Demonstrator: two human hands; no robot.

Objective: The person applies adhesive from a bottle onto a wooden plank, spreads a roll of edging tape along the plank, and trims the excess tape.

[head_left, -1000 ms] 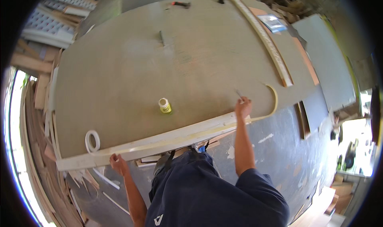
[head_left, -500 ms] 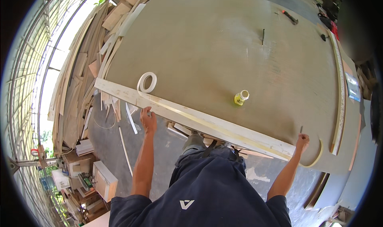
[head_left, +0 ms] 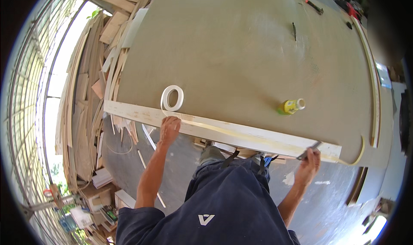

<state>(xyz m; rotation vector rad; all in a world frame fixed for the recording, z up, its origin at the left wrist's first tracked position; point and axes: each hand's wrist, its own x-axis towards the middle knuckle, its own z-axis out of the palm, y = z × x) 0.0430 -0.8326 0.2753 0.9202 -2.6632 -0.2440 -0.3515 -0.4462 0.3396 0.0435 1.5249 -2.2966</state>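
Note:
A long whitish board (head_left: 129, 111) lies along the near edge of the large table, with a pale edge-banding strip (head_left: 228, 130) running along it. The strip comes off a white roll (head_left: 179, 99) on the table, and its far end (head_left: 360, 152) curls past the board's right end. My left hand (head_left: 170, 131) is closed at the board near the roll, fingers over the strip; its fingertips are partly hidden. Near the board's right end, my right hand (head_left: 310, 164) grips a flat dark scraper-like blade (head_left: 310, 150), slanted across the strip.
A yellow bottle (head_left: 291, 106) stands on the table behind the board. Farther back are a hammer (head_left: 314, 7) and a thin black rod (head_left: 294, 31). Another long strip of wood (head_left: 371, 72) lies at the right. Stacked timber (head_left: 81, 98) fills the left side.
My left hand has moved up onto the board at the strip. My right hand has moved left, bringing the blade over the board and strip. The view has shifted.

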